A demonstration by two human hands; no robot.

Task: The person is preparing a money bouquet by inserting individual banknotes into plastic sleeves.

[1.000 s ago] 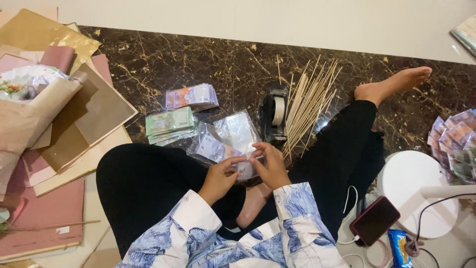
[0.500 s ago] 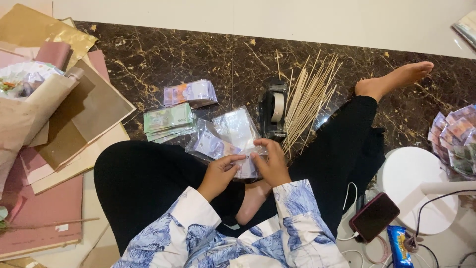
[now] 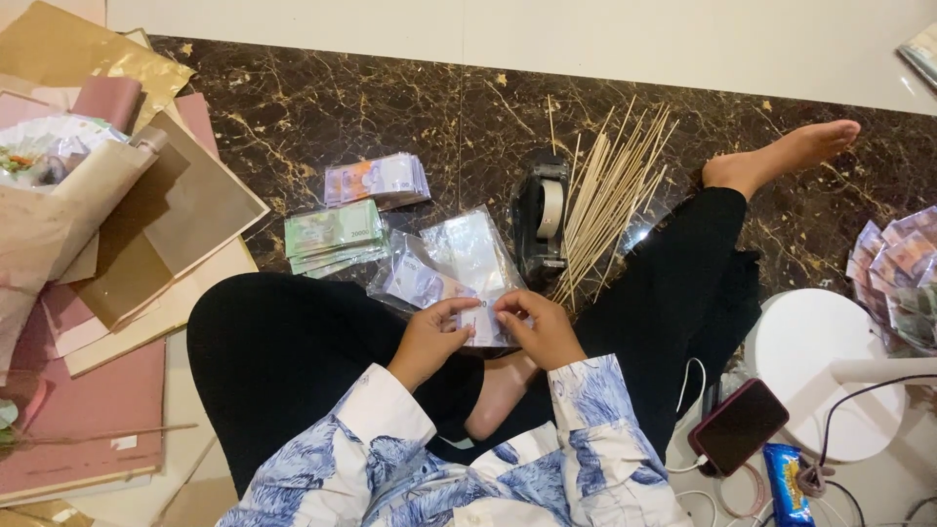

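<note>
A dark marble floor with gold veins, seen from above by a person sitting cross-legged.

At lower centre, the left hand and right hand are together, pinching a banknote in a clear sleeve. Just beyond lie more clear sleeves, then a green banknote stack, a tape dispenser and wooden skewers.

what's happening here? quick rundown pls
A person sits cross-legged on a dark marble floor. Both hands, left hand and right hand, hold a banknote in a clear plastic sleeve over the lap. More sleeved notes lie just ahead, with a green stack of notes and a purple stack of notes beyond. A tape dispenser and a bundle of wooden sticks lie to the right, wrapping paper to the left, and a phone by the knee.
</note>
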